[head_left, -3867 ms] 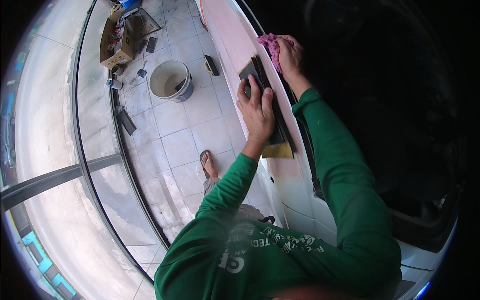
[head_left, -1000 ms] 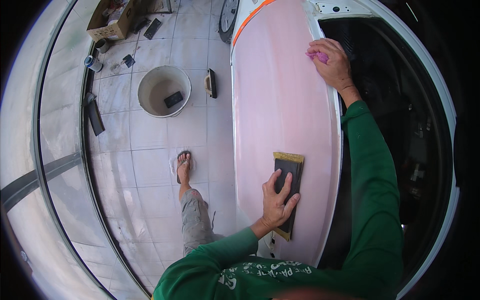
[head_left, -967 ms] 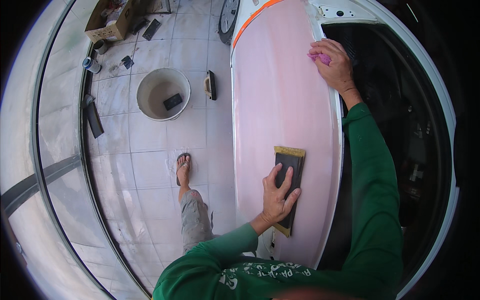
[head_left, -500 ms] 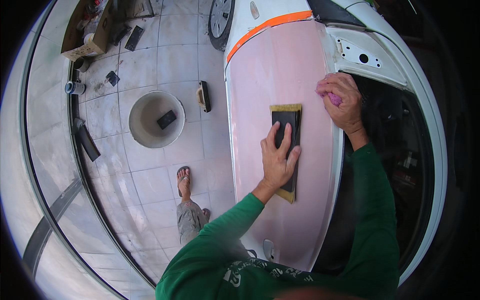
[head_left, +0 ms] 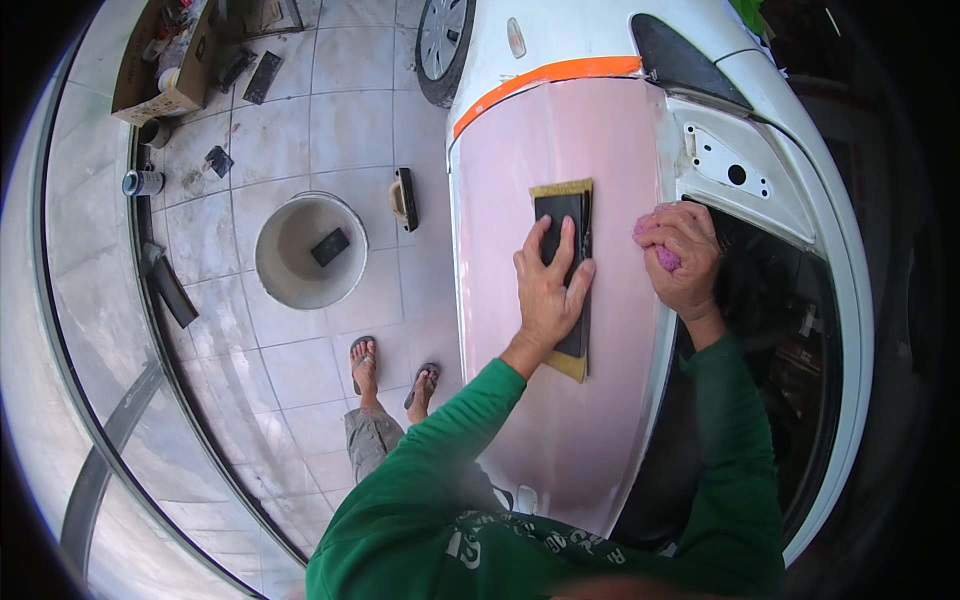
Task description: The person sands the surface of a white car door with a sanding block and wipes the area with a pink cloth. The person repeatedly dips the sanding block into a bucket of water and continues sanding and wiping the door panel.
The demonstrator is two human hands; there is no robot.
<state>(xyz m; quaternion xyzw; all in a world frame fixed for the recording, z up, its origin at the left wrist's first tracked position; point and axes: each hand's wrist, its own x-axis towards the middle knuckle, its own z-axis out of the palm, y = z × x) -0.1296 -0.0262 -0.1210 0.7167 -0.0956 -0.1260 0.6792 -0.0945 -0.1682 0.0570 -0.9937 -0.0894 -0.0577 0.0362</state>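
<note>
On the pink panel (head_left: pixel 500 210), my half-spread left hand (head_left: pixel 549 296) grips black block (head_left: pixel 562 205); right hand (head_left: pixel 690 260), curled, clasps pink cloth (head_left: pixel 667 259); rubbing seems part done.

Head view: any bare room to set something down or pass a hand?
Floor: pale square tiles between the flat black rectangular pad and the grey-hubbed wheel; also left of the sandalled feet, below the round whitish bucket. Hand: the narrow pink door panel strip between the long black sanding block and the right hand. Crowded: upper left, around the brown cardboard box.
</note>
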